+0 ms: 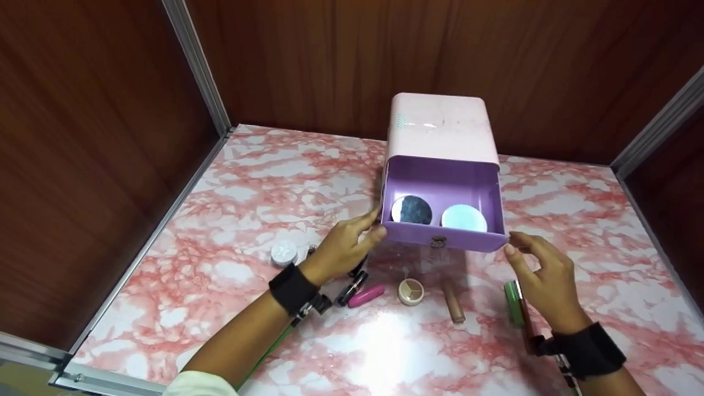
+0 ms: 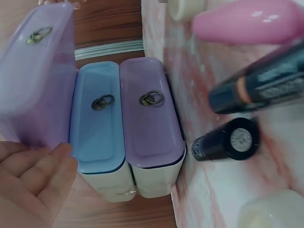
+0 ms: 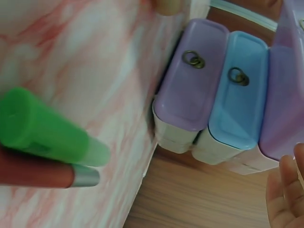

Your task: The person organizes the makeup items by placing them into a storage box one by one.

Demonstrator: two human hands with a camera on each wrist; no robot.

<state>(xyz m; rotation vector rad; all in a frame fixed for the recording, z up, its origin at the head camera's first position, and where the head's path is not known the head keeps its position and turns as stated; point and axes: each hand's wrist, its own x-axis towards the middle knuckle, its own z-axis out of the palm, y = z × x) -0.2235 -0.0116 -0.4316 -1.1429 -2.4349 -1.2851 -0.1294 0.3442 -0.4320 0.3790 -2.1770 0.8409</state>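
A pink drawer box (image 1: 443, 124) has its top purple drawer (image 1: 412, 233) pulled far out. My left hand (image 1: 346, 242) holds the drawer's left front corner, thumb toward the front and fingers along the side. The right front corner is held by my right hand (image 1: 544, 269) between thumb and fingers. Inside lie two round flat discs, one dark and mirror-like (image 1: 413, 210), the other pale and shiny (image 1: 465, 219). Below it, a blue drawer (image 2: 97, 137) and a lower purple drawer (image 2: 152, 126) are closed in the left wrist view, each with a ring pull.
In front of the box lie a pink tapered tube (image 1: 367, 296), black tubes (image 1: 352, 289), a three-shade pot (image 1: 411, 291) and a beige tube (image 1: 454, 303). A white jar (image 1: 284, 253) is at left, green (image 3: 42, 126) and reddish (image 3: 35, 168) tubes at right. Wood panels surround the marbled table.
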